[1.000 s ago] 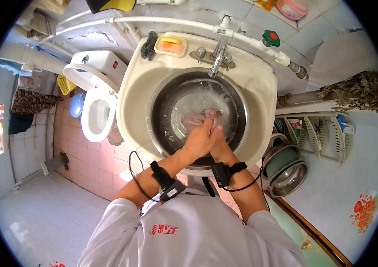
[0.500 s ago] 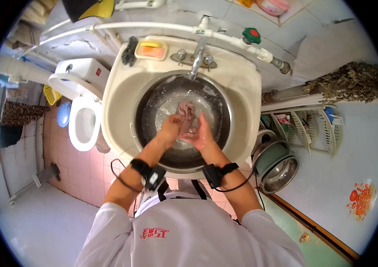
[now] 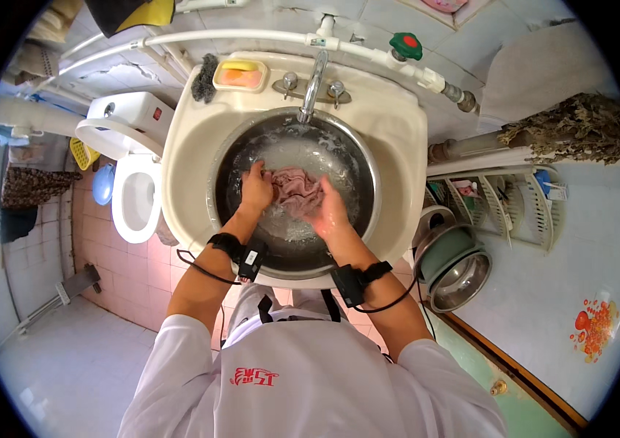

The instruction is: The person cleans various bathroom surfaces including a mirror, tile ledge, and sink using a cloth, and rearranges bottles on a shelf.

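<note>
A wet, crumpled pinkish cloth (image 3: 297, 192) is stretched between my two hands, low over the water in a round metal basin (image 3: 216, 219). My left hand (image 3: 257, 193) grips the cloth's left edge, its fingers partly hidden. My right hand (image 3: 330, 212) holds the right side, thumb up, with the other fingers partly under the fabric. The basin sits inside a cream washbasin (image 3: 184, 160). Above its far rim hangs the chrome faucet (image 3: 312, 91).
A soap dish (image 3: 240, 75) with yellow and orange bars and a dark scrubber (image 3: 204, 88) lie on the washbasin's back ledge. A toilet (image 3: 135, 193) stands at the left. Stacked basins (image 3: 447, 255) and a slotted rack (image 3: 503, 204) are at the right.
The cloth has gone from a twisted, upright bundle to a looser spread. My hands have moved apart, the left one further left. The view has shifted slightly.
</note>
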Tool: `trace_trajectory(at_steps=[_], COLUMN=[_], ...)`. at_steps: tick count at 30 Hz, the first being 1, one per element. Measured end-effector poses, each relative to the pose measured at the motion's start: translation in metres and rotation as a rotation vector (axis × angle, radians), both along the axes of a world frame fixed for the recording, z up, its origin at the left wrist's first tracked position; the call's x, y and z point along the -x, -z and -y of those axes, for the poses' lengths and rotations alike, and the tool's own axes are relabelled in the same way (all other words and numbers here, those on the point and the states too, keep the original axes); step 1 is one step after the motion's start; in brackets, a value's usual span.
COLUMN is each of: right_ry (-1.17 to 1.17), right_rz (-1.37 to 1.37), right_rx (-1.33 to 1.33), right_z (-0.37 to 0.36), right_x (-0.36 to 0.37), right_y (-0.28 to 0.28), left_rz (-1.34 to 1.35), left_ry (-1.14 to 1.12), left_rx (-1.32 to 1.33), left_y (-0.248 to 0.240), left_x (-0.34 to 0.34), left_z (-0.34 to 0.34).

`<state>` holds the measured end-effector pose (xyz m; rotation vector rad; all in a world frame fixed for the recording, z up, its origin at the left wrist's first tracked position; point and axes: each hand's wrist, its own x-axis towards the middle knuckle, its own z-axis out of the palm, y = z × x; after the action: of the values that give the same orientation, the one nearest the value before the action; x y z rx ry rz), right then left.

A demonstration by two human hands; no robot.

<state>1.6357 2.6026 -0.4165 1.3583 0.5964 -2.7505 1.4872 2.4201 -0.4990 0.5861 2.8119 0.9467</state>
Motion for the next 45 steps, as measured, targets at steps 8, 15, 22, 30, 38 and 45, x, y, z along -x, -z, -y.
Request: trace_trajectory(at_steps=[8, 15, 22, 30, 38, 45], right_ry=[-0.028, 0.085, -0.127, -0.118, -0.076, -0.099], right_rz=[-0.080, -0.039, 0.143, -0.199, -0.066, 0.137], right_rx=[0.114, 0.001, -0.061, 0.120, -0.156, 0.048], right_z=[-0.028, -0.003, -0.016, -0.035, -0.022, -0.031], right_x=[-0.027, 0.000, -0.005, -0.019, 0.001, -0.002], right_y=[0.017, 0.040, 0.000, 0.021, 0.037, -0.005], left_rz=[1.401, 0.436, 0.594, 1.013, 0.453, 1.150], left_ry=[-0.088, -0.068, -0.136, 0.020, -0.154, -0.089], left_rx=[-0.457, -0.150, -0.184, -0.674, -0.312, -0.519], left_y=[-0.109, -0.071, -0.049, -0.108, -0.040, -0.042], left_x=[-0.112, -0.071, -0.011, -0.106, -0.030, -0.045], left_z=[-0.078, -0.097, -0.037, -0.101, -0.087, -0.053])
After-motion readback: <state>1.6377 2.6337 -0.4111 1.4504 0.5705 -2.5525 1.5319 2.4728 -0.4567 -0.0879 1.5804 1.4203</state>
